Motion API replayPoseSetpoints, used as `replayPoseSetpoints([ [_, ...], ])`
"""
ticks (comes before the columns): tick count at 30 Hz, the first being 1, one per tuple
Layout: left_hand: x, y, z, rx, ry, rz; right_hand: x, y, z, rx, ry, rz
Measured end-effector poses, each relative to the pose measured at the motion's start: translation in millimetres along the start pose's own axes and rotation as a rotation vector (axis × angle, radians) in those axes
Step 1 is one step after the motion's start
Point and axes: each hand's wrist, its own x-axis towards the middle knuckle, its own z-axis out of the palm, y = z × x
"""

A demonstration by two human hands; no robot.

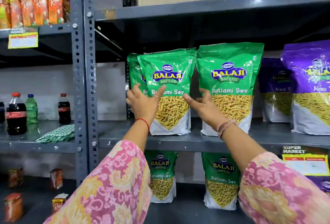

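I read "BALAJI WAFERS – Ratlami Sev" on left pouch [171, 80] and right pouch [230, 73]; L hand [142, 104], R hand [201, 105] splayed wide — nothing gripped.

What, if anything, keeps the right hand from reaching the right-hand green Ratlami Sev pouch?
Likely nothing, so yes: the right hand is open at the left edge of the pouch, which stands upright at the shelf front with nothing across it.
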Motion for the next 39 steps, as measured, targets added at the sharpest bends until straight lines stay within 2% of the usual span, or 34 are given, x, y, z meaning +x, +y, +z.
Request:
replayPoseSetpoints([
  [4,7.3,-22.1,1.0,-0.04,-0.35,-0.21,12.1,4.2,16.9,0.047,-0.138,0.175],
  [6,7.8,-30.4,2.2,-0.038,-0.505,-0.239,16.4,7.1,21.9,0.122,-0.157,0.237],
  [9,14.9,-40.8,2.7,-0.08,-0.602,-0.242,18.5,11.3,25.4,0.266,-0.201,0.266],
  [13,18.8,-41.2,-4.8,-0.125,-0.612,-0.212,14.0,12.8,31.2,0.334,-0.165,0.187],
  [16,16.7,-42.9,-11.6,-0.181,-0.522,-0.166,13.1,6.3,34.4,0.366,-0.174,0.113],
  [21,2.5,-27.3,-43.1,-0.129,-0.326,0.043,-0.4,-6.5,36.4,0.382,-0.182,-0.062],
  [23,-14.3,-15.6,-62.2,-0.116,-0.295,0.092,-18.4,-11.9,35.4,0.415,-0.176,-0.124],
  [25,-39.1,-5.5,-80.9,-0.087,-0.311,0.099,-43.6,-10.4,32.8,0.441,-0.189,-0.147],
  [28,-87.7,-2.6,-103.6,-0.065,-0.297,0.0,-84.8,8.4,28.3,0.453,-0.229,-0.171],
  [33,-172.2,-44.1,-110.8,0.125,-0.314,-0.162,-154.4,83.7,37.0,0.398,-0.244,-0.063],
  [36,-211.0,-94.6,-95.6,0.163,-0.407,-0.29,-184.6,141.8,53.0,0.423,-0.275,0.117],
  [39,-235.8,-154.4,-72.4,0.141,-0.483,-0.337,-195.5,203.4,70.7,0.441,-0.312,0.316],
])
